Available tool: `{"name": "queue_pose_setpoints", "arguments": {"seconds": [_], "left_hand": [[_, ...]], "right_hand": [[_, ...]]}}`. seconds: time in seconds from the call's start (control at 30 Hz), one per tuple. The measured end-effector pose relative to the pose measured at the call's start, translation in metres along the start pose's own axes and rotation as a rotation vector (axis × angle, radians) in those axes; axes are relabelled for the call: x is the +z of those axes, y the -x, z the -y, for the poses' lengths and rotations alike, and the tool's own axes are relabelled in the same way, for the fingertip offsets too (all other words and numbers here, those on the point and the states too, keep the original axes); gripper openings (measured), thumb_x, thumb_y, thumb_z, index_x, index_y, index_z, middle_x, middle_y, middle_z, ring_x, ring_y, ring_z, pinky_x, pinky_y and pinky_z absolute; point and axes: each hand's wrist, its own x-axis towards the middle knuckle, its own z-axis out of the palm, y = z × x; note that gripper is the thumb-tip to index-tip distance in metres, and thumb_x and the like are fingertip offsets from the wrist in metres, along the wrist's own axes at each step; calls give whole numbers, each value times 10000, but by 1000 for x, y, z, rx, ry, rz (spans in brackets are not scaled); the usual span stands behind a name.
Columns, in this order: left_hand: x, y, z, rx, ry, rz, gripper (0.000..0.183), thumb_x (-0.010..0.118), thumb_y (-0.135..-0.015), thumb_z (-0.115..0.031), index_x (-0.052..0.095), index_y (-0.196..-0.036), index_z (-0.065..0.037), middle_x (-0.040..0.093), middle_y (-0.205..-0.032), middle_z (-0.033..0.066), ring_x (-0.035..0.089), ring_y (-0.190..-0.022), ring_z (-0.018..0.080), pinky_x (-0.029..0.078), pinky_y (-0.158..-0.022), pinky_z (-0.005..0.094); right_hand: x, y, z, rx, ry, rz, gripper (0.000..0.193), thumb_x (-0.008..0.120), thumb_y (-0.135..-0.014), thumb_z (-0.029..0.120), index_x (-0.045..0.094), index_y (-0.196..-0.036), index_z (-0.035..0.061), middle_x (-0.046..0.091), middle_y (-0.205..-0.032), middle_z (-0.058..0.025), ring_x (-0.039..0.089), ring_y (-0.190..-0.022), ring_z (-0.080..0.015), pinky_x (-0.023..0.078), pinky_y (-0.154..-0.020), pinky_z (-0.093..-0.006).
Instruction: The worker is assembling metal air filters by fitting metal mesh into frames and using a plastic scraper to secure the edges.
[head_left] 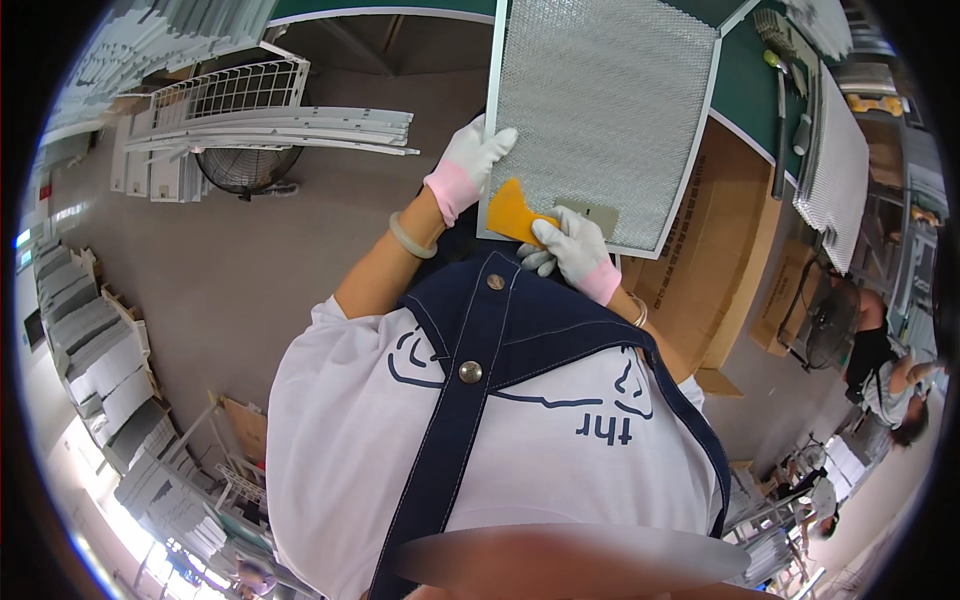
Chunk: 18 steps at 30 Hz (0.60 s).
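The right grip (578,245) is closing firmly around the scraper (515,212), presumably for control, with the orange blade lying over the near left corner of the panel (600,110) (whether it is touching, I cannot tell). The left grip (480,160) is pinching the panel's left edge, thumb reaching over the frame and some fingers hiding, probably to steady it. The panel is overhanging the green surface (745,105) toward the body, seemingly for easier reach. To its right, tools (780,125) are lying handy beside mesh sheets (835,165).
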Motion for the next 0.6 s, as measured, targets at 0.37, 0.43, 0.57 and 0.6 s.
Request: {"name": "queue_pose_setpoints", "arguments": {"seconds": [0.37,0.43,0.57,0.6], "left_hand": [[10,-7,-4,22,39,-15,383,548,-867,-179,456,-1159,52,553,-1037,70,495,-923,117,393,-848,259],[-2,-8,-7,30,3,-27,385,548,-867,-175,453,-1164,53,552,-1044,69,495,-926,119,391,-853,262],[-13,-9,-17,61,-114,-12,414,558,-861,-210,458,-1163,56,555,-1044,67,494,-916,123,387,-849,265],[-14,-10,-17,76,-167,13,420,557,-862,-226,465,-1157,58,560,-1037,72,495,-911,124,389,-843,264]], "right_hand": [[-7,13,14,-23,4,-151,264,479,-859,180,489,-966,-61,628,-719,-177,568,-465,-128,415,-393,-195],[-33,20,12,-258,-177,-369,267,482,-887,199,469,-1004,-41,626,-720,-174,550,-438,-129,388,-360,-195],[-76,32,36,-437,-94,-634,274,465,-905,237,497,-978,-25,614,-700,-128,521,-443,-85,384,-368,-182],[-78,34,47,-460,-96,-689,275,457,-909,250,499,-962,-17,595,-667,-105,502,-443,-79,377,-371,-186]]}}
